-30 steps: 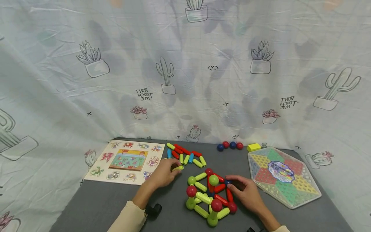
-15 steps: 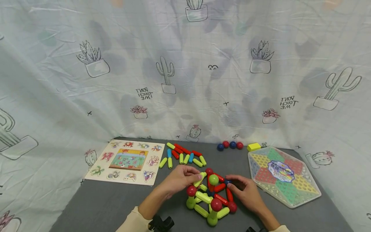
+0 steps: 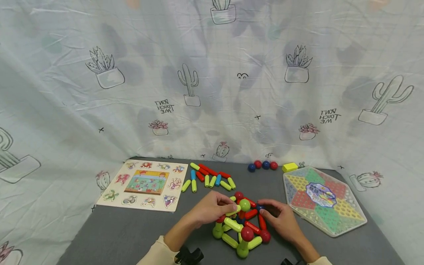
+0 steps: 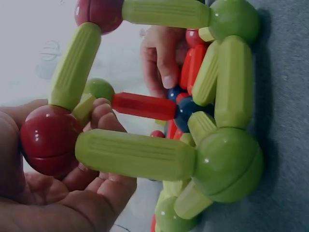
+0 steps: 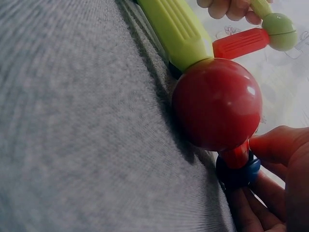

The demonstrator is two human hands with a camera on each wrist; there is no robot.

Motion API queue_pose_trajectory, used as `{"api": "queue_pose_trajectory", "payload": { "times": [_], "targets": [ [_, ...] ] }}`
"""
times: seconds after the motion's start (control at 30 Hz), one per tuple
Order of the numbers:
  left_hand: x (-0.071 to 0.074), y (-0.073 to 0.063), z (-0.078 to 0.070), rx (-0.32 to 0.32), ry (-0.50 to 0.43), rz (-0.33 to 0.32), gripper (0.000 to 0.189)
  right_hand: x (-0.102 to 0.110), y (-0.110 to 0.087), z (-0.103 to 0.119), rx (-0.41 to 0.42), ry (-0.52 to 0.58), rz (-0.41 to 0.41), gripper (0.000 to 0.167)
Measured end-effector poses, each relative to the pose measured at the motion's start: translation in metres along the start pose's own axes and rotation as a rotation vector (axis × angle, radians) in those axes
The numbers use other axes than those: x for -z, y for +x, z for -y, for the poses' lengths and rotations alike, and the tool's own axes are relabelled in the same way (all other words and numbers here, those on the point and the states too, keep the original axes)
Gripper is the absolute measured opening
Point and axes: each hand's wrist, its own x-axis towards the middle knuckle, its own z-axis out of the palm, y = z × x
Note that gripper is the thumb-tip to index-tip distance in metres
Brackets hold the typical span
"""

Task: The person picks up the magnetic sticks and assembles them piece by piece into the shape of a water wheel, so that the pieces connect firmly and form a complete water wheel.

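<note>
A frame of magnetic rods and balls stands on the dark table, with yellow-green rods (image 3: 229, 241) on its near side and red rods (image 3: 251, 228) at the right. My left hand (image 3: 212, 209) pinches a yellow-green rod (image 3: 234, 211) over the frame. That rod's far end meets the green ball (image 3: 244, 205) on top of an upright red rod (image 4: 145, 106). In the left wrist view a red ball (image 4: 50, 140) overlaps this hand. My right hand (image 3: 281, 219) grips a blue ball (image 5: 236, 173) at the frame's right corner, between thumb and fingers.
Several loose rods (image 3: 208, 172) lie behind the frame. A row of red and blue balls (image 3: 266, 165) and a yellow block (image 3: 290, 167) sit at the back edge. A wooden puzzle board (image 3: 116, 200) lies left, a hexagonal game board (image 3: 320, 198) right.
My left hand has brought a yellow-green rod from the loose pile, rightward over the frame, to the raised green ball. The right hand stays on the blue ball.
</note>
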Motion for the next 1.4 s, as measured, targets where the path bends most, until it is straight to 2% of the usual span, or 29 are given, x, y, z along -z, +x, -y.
{"api": "queue_pose_trajectory", "payload": {
  "times": [0.13, 0.3, 0.37, 0.43, 0.53, 0.6, 0.7, 0.83, 0.93, 1.0, 1.07, 1.23, 1.3, 1.4],
  "targets": [
    [0.009, -0.007, 0.006, -0.011, -0.013, 0.053, 0.032, -0.001, 0.0, 0.001, 0.006, 0.018, 0.008, 0.025],
    [0.031, -0.02, 0.023, -0.041, -0.041, 0.203, 0.045, -0.002, -0.001, 0.002, 0.035, 0.016, -0.011, 0.023],
    [0.035, -0.024, 0.031, -0.06, 0.003, 0.238, 0.046, -0.001, -0.001, 0.002, 0.05, -0.009, -0.024, 0.02],
    [0.035, -0.026, 0.037, -0.077, 0.079, 0.238, 0.042, -0.001, -0.001, 0.003, 0.055, -0.038, -0.032, 0.017],
    [0.027, -0.026, 0.044, -0.134, 0.248, 0.181, 0.029, 0.001, -0.002, 0.006, 0.057, -0.091, -0.023, 0.015],
    [0.021, -0.025, 0.046, -0.174, 0.329, 0.131, 0.024, 0.004, -0.004, 0.008, 0.054, -0.126, -0.006, 0.016],
    [0.017, -0.022, 0.049, -0.221, 0.409, 0.048, 0.021, 0.01, -0.006, 0.013, -0.028, -0.149, 0.031, 0.015],
    [0.01, -0.017, 0.056, -0.234, 0.418, -0.092, 0.019, 0.018, -0.005, 0.015, -0.127, -0.167, 0.039, 0.014],
    [0.004, -0.013, 0.06, -0.22, 0.384, -0.196, 0.017, 0.019, -0.003, 0.012, -0.057, -0.218, 0.0, 0.012],
    [0.003, -0.013, 0.06, -0.201, 0.371, -0.223, 0.012, 0.018, -0.004, 0.009, 0.005, -0.235, -0.019, 0.013],
    [0.005, -0.016, 0.058, -0.165, 0.358, -0.16, 0.013, 0.017, -0.005, 0.007, 0.052, -0.225, -0.024, 0.017],
    [0.009, -0.026, 0.047, -0.08, 0.328, 0.151, 0.023, 0.017, -0.007, 0.004, 0.09, -0.142, 0.006, 0.02],
    [0.005, -0.028, 0.044, -0.077, 0.347, 0.187, 0.03, 0.016, -0.007, 0.004, 0.096, -0.12, 0.016, 0.02],
    [-0.001, -0.029, 0.04, -0.084, 0.4, 0.162, 0.036, 0.017, -0.007, 0.004, 0.096, -0.114, 0.016, 0.015]
  ]
}}
